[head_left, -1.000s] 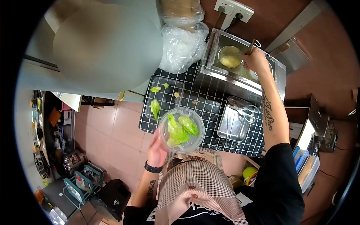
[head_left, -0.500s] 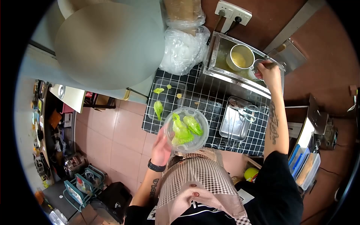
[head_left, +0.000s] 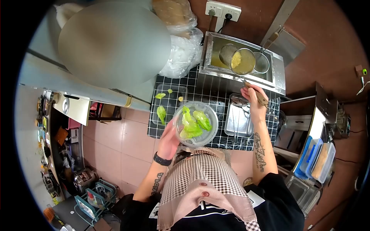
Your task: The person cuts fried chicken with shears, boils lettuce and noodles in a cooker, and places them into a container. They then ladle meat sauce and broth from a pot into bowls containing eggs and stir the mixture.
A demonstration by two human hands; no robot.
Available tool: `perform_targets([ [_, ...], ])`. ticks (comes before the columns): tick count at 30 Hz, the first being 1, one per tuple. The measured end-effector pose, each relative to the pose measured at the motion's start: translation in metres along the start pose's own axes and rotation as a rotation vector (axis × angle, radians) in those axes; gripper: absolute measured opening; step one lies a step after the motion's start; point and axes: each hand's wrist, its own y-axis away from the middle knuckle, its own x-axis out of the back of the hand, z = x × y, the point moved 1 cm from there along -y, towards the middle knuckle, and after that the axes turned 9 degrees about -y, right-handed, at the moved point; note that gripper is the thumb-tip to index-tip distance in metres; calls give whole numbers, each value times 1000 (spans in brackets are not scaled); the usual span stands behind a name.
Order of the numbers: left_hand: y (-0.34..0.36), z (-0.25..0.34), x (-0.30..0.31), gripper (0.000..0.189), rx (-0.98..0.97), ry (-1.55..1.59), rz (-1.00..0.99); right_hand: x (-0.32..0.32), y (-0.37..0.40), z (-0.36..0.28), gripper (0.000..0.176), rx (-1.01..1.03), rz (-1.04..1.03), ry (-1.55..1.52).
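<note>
My left hand (head_left: 168,139) is closed around the side of a clear round plastic bowl (head_left: 211,134), held near my apron. Green lettuce leaves (head_left: 190,126) lie inside the bowl. My right hand (head_left: 255,99) grips the wooden handle of a mesh strainer (head_left: 248,66), whose basket is over the metal boiling tank (head_left: 236,80). A pale yellow clump, probably noodles (head_left: 236,60), sits in this basket. Behind it, a second mesh basket (head_left: 225,53) is partly hidden, and another strainer (head_left: 262,61) rests at the tank's right side.
A metal tray (head_left: 241,119) with tongs (head_left: 235,133) lies on the black tiled counter (head_left: 206,92). Left of the bowl is a clear tray (head_left: 169,111) with loose lettuce bits. Plastic bags (head_left: 181,57) stand beside the tank; a wall socket (head_left: 223,11) is above.
My right hand has moved from the tank's right end toward me, and the strainer with the yellow clump is now lifted in it. The bowl stays in my left hand.
</note>
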Motion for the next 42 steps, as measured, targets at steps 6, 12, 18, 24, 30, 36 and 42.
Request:
perform_targets([
  [6,-2,3,-3,49,-22,7,-5,-20,-5,-64,16,187,32,-23],
  [12,9,0,6,49,-31,26,58,-24,-2,-80,20,453,30,-101],
  [18,15,-7,17,50,-47,40,73,-7,-22,-14,15,143,68,-18],
  [24,18,-10,17,49,-44,52,101,-1,-19,9,17,233,48,44],
  [30,-8,-8,5,48,-15,-22,37,-6,-32,-20,16,163,34,169],
  [36,-59,-3,-26,47,-17,-114,-15,2,-41,-22,14,154,26,194],
  [42,-92,8,-59,46,-15,-212,-78,10,-46,-25,14,42,7,123],
])
